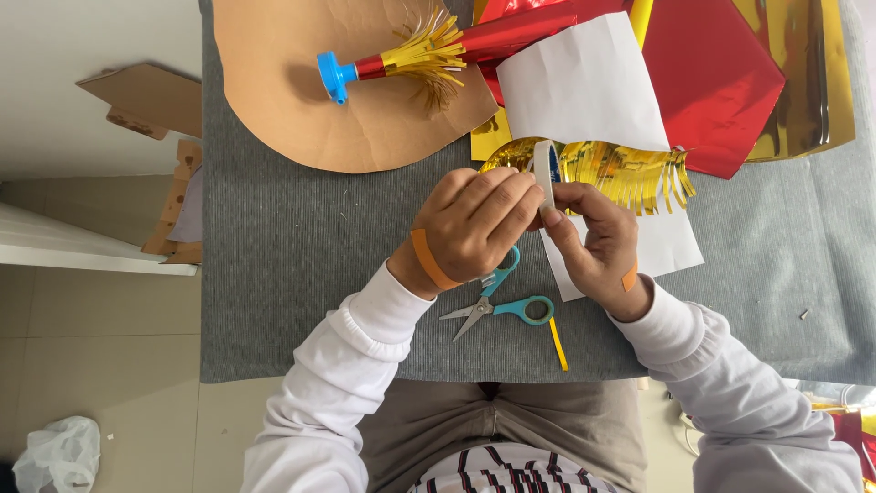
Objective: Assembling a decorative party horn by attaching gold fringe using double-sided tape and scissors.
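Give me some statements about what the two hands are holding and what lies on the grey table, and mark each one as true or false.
1. Both hands, the left hand and the right hand, hold a roll of tape. True.
2. The teal-handled scissors are in the right hand. False: they lie on the grey table cover, below the hands.
3. A foil party horn with a blue mouthpiece lies on a brown cardboard piece. True.
4. The gold foil fringe hangs off the table edge. False: it lies on the table, just beyond the hands, partly on white paper.
5. The red foil sheet lies at the far right of the table. True.
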